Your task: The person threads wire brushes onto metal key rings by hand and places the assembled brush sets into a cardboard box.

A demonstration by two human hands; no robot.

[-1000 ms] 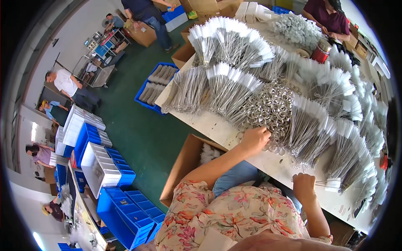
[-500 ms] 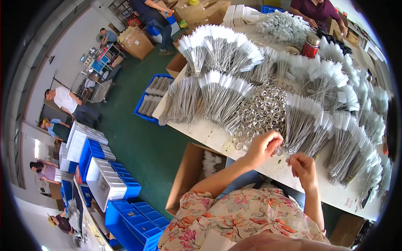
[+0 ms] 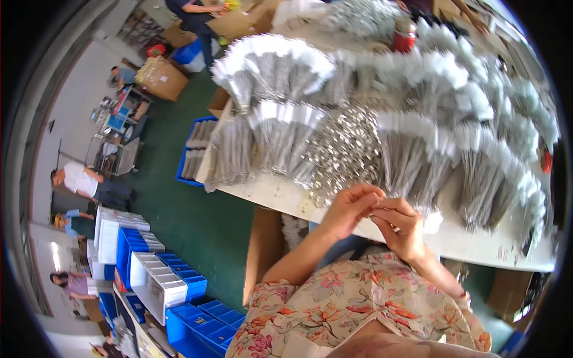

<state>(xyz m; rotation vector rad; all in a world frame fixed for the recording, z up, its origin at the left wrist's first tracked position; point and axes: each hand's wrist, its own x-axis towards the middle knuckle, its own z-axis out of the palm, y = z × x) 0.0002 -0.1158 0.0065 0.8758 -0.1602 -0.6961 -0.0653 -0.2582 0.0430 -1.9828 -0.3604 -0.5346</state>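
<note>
Just over the near edge of the table, my left hand (image 3: 349, 212) and my right hand (image 3: 401, 228) meet fingertip to fingertip. Both are closed in a pinch; whatever lies between the fingers is too small and blurred to name. Right behind them spreads a heap of shiny metal rings (image 3: 346, 146). Wire-stemmed brushes with white bristle heads flank the heap: one bundle (image 3: 412, 149) stands to its right, another (image 3: 285, 134) to its left, all with stems toward me.
More brush bundles (image 3: 277, 62) fill the back and right of the white table (image 3: 286, 203). A red canister (image 3: 404, 36) stands at the rear. Blue bins (image 3: 197, 152) and a cardboard box (image 3: 262, 250) sit on the green floor at left. Several people are about the room, one across the table.
My hands have come together; before, they were apart, the right one further right. The view has shifted, and the table now appears higher and further left.
</note>
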